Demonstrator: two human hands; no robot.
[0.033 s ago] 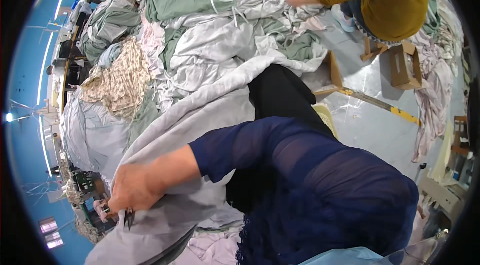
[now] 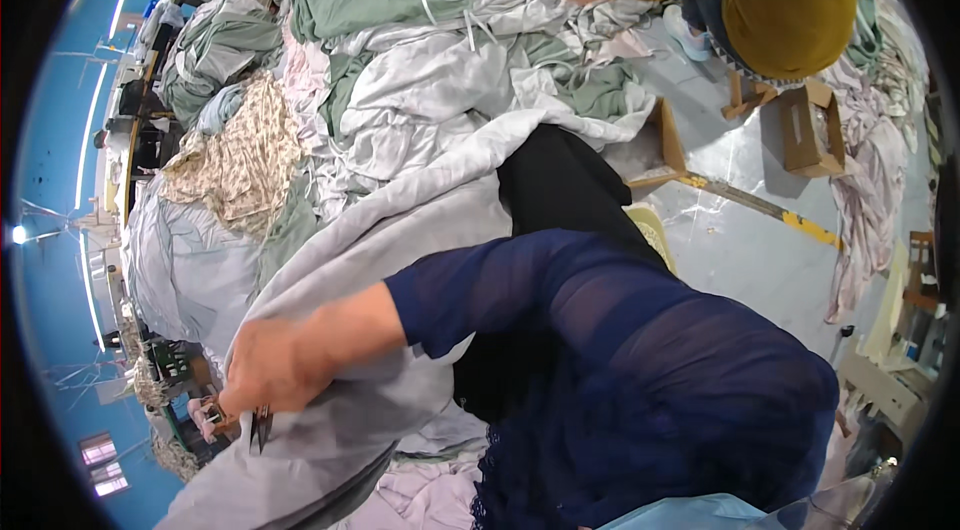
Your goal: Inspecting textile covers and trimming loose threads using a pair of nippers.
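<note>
Here, scissors (image 2: 260,432) near edge of cloth (image 2: 395,405)

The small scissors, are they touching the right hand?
Touching. In the head view, the small scissors come straight out from under the closed right hand, with no gap visible.

Legible text: none. We can read no label, number or sign on the grey cloth (image 2: 420,222) left of centre, the open carton (image 2: 797,138) at upper right, the blue wall (image 2: 58,170) at far left or the yellow-marked floor strip (image 2: 808,226) at right; far surfaces too small to tell.
</note>
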